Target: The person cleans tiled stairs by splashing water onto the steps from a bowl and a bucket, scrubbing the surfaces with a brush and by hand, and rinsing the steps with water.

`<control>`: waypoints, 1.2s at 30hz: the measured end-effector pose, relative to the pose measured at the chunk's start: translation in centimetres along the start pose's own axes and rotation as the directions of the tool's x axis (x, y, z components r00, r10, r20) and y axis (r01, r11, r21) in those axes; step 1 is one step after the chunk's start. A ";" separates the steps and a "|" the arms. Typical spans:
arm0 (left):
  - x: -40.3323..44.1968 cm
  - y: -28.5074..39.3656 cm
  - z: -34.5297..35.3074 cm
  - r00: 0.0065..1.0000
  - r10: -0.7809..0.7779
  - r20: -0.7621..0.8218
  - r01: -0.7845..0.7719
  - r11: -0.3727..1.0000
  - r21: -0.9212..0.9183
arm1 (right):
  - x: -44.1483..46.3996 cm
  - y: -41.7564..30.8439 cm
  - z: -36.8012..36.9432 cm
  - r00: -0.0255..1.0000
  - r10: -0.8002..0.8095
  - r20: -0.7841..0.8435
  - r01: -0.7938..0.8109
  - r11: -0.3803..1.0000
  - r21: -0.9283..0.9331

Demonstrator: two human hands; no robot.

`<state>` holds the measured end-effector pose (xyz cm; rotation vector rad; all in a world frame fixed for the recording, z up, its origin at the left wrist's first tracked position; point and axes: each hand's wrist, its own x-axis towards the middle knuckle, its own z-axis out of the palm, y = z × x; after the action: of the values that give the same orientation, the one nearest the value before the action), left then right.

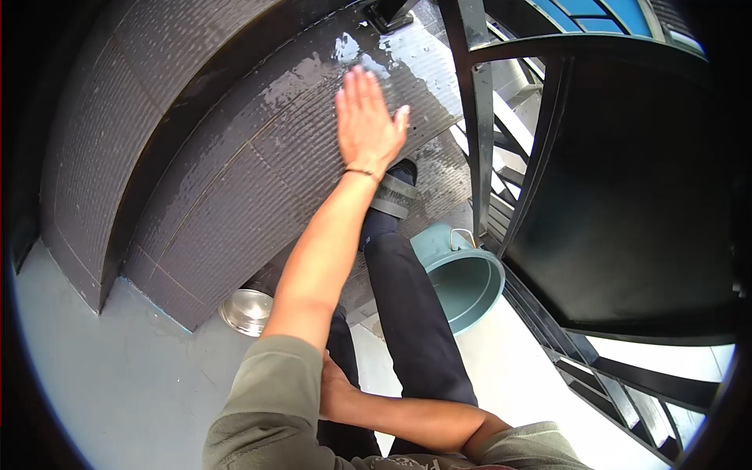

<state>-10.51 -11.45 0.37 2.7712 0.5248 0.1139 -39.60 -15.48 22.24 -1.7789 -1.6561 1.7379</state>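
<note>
Where the steps turn alongside the railing (483,133), the person's L hand (366,133) is stretched out over the wet tiled step (258,184), back of hand up, fingers straight and close tog., thumb apart from them, nothing gripped. Slightly blurred; can't tell if the palm touches the tiles. Thin dark band (362,171) on that wrist.

R hand (335,388) is down by the L upper arm, under the edge of the olive sleeve (274,372); its fingers are mostly hidden, so can't tell if they're curled round smth. or what they rest on.

The step is right in front of the person, ribbed, w/ water patches shining at the far end, beyond the fingertips. R foot, in a dark slipper w/ a grey strap (394,197), is just below the L wrist in view.

Bluish-green bucket (432,244) is to the R of that leg, near the railing, mouth facing the person, wire handle at the far side. Shiny metal basin (248,312) sits on the grey floor (125,368), L of the legs, near the step's lower end.
</note>
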 end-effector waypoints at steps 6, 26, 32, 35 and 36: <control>5.2 9.2 4.9 0.959 0.274 -0.078 -0.269 0.961 0.072 | -1.6 1.7 3.0 0.942 0.080 -0.326 -0.127 0.984 -0.127; -32.9 -49.8 -17.3 0.502 -0.770 -0.394 0.861 0.489 0.141 | 3.8 -5.5 2.6 0.975 0.014 0.222 -0.008 1.000 -0.027; -22.9 -46.2 -14.3 0.184 -0.907 -0.378 0.982 0.183 0.040 | 4.7 -5.5 1.7 0.975 0.031 0.222 -0.022 0.999 -0.042; -14.9 -41.1 -11.2 0.402 -0.814 -0.420 0.872 0.480 -0.096 | 4.7 -5.6 1.2 0.981 0.081 0.178 -0.069 0.995 -0.069; -11.5 -38.3 -9.6 0.395 -0.816 -0.423 0.878 0.471 -0.090 | 4.9 -5.5 1.0 0.982 0.095 0.160 -0.082 0.993 -0.089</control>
<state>-35.69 20.90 -3.10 2.1912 2.0871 0.4322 -44.91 -10.26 22.99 -1.8148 -1.7608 1.9292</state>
